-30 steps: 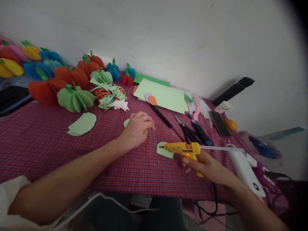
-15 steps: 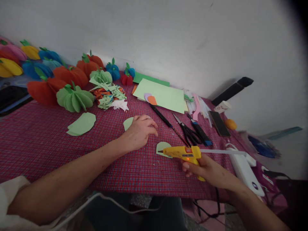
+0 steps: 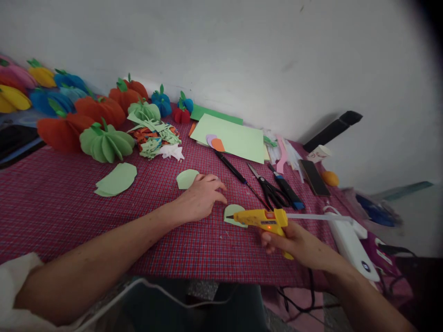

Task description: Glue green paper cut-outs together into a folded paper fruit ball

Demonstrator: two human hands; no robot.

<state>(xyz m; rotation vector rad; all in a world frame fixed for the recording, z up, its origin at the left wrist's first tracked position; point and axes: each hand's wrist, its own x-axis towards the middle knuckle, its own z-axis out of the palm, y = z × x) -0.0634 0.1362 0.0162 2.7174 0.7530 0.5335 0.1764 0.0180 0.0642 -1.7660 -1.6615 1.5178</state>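
My right hand (image 3: 282, 237) is wrapped round the handle of a yellow hot glue gun (image 3: 258, 217), its small light glowing orange and a glue stick (image 3: 318, 216) sticking out of its back. The nozzle points left, over a light green paper piece (image 3: 231, 211) with a rounded top. To the left of the nozzle, my left hand (image 3: 202, 198) hovers low over the cloth, fingers bent and apart, holding nothing. Another light green piece (image 3: 186, 179) lies just behind that hand and is partly covered by it. Farther left rests a small stack of similar green pieces (image 3: 117, 179).
Paper pumpkins (image 3: 106, 143) in several colours stand at the back left beside paper scraps (image 3: 155, 138). Behind my hands lie green sheets (image 3: 235, 138), a black-handled tool (image 3: 231, 166), scissors (image 3: 272, 191) and a cutter (image 3: 289, 189). A phone (image 3: 314, 177) and white power strip (image 3: 353, 249) are at right.
My left hand has shifted slightly toward me, uncovering more of the green piece behind it. The glue gun stays nearly in place over its paper piece.
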